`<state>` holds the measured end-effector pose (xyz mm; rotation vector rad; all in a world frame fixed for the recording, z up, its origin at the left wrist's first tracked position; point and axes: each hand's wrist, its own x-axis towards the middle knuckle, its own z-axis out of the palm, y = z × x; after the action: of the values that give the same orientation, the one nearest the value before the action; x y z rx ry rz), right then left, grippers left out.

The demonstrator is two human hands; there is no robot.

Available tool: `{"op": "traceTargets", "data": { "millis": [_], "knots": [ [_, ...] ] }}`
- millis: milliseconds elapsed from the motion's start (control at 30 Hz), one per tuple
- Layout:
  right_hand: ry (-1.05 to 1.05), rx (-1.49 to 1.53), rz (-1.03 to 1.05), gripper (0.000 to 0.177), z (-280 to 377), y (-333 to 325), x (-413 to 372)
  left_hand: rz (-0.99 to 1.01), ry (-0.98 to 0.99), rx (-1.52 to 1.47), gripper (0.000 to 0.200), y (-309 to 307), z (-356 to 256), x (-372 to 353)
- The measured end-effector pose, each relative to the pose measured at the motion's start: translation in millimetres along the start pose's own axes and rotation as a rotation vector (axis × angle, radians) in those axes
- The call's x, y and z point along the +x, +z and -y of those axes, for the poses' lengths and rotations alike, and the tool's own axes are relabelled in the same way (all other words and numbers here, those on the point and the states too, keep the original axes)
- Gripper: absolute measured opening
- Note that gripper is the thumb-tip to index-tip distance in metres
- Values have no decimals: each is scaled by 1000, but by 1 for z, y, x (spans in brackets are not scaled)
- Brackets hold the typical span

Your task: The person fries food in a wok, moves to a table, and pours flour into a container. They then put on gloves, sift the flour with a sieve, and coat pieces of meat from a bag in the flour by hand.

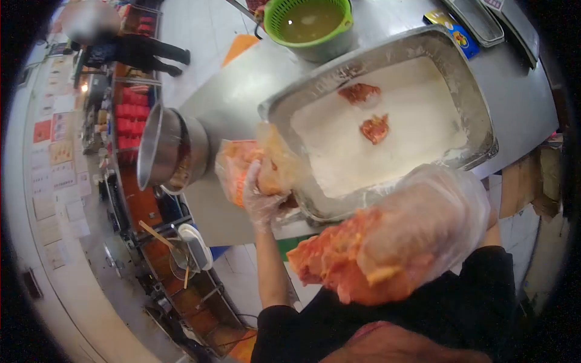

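My left hand point(264, 196), in a clear plastic glove, is closed on a plastic bag point(248, 166) with orange print, beside the near left corner of a metal tray. Close to the camera, my right hand point(423, 224), in a loose clear plastic glove, holds a large clump of raw meat point(345, 260); its fingers are blurred behind the plastic. The rectangular metal tray point(487, 130) holds white powder point(333, 160). Two pieces of raw meat lie on the powder, one piece point(360, 93) farther back and the other piece point(374, 129) nearer the middle.
Behind the tray is a green basket point(347, 23) with cloudy liquid. A steel pot point(196, 145) stands at the left. A blue and yellow packet point(460, 39) and metal trays point(481, 24) are at the back right. Another person point(142, 53) stands at the upper left.
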<state>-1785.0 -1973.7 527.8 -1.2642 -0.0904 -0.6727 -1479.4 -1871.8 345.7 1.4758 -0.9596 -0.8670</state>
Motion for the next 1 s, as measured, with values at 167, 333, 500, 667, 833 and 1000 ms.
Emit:
{"op": "traceTargets", "data": {
  "millis": [167, 333, 500, 667, 833, 1000],
  "knots": [
    [-29, 81, 75, 24, 16, -4, -5, 108, 206, 343, 95, -2, -6, 8],
    [1, -32, -18, 23, 23, -7, -11, 89, 175, 371, 93, -7, 4, 9],
    [305, -603, -341, 23, 33, -31, -20, 90, 146, 362, 88, 12, -34, 7],
    [764, -1157, -453, 20, -31, -73, -50, 144, 204, 353, 84, -10, -11, 10],
    [418, -1086, -107, 29, -104, -20, -7, 180, 260, 513, 79, -21, -11, 9],
    [325, -1314, -92, 15, -213, -33, 54, 171, 299, 734, 75, -26, -34, 2]
  ]
}}
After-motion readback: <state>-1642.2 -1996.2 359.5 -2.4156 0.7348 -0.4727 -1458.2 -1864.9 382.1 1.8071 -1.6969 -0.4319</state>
